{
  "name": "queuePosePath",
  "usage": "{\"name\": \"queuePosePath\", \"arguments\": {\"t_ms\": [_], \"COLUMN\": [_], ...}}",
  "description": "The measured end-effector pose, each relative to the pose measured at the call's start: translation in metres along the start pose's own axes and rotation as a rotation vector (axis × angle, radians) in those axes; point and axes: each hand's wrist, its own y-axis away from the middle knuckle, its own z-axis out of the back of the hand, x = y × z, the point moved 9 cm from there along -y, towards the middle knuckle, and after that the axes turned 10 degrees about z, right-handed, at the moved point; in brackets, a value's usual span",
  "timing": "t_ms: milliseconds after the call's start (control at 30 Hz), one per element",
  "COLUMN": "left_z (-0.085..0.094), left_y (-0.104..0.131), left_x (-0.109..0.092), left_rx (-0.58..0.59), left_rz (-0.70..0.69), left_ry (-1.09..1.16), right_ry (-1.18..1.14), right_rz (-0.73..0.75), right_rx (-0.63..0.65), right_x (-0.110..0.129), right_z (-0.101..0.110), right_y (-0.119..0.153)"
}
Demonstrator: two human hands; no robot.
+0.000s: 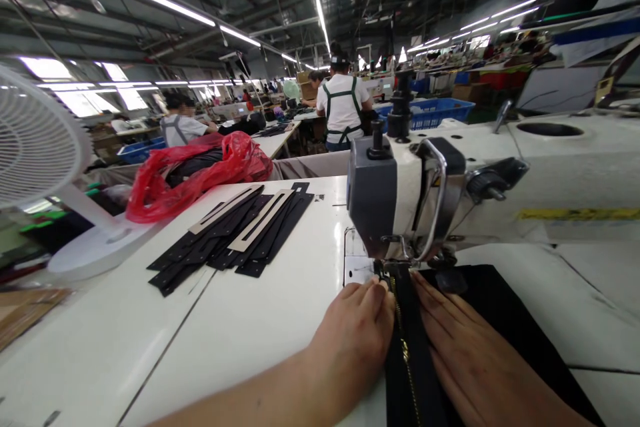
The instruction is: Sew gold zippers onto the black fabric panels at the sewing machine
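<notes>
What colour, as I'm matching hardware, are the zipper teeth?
The zipper teeth are gold-coloured, showing best in the head view.

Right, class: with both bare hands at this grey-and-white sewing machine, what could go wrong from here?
The bare left hand is close under the grey-and-white sewing machine, so an injury is possible.
The black zipper with gold metal teeth runs towards it; stray stitches could hit them.
The bare right hand lies flat on black fabric; uneven pressure might skew it.
</notes>
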Motion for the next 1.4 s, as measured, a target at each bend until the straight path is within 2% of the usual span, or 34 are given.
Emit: {"name": "queuePosePath", "arguments": {"t_ms": [167, 400, 633, 867, 1233, 1400], "left_z": [0.000, -0.001, -0.004, 0.020, 0.012, -0.001], "left_y": [-0.004, -0.007, -0.007, 0.016, -0.002, -0.006], "left_x": [0.002, 0.002, 0.019, 0.001, 0.009, 0.019], "left_rx": [0.077, 0.112, 0.041, -0.138, -0.039, 0.029], "left_rz": [0.017, 0.025, 0.081, -0.023, 0.020, 0.087], "left_ry": [0.004, -0.007, 0.100, 0.168, 0.146, 0.134], "right_ry": [-0.010, -0.033, -0.097, -0.099, -0.099, -0.136], "right_rz": [-0.043, -0.047, -0.066, -0.082, -0.087, -0.093], "right_rx": [-0.008, 0.001, -0.007, 0.031, 0.057, 0.023], "right_x": [-0.003, -0.006, -0.019, -0.003, -0.012, -0.022], "right_z": [-0.004, -0.009, -0.003, 0.003, -0.002, -0.005], "right_y": [0.004, 0.002, -0.006, 0.009, -0.001, -0.002]}}
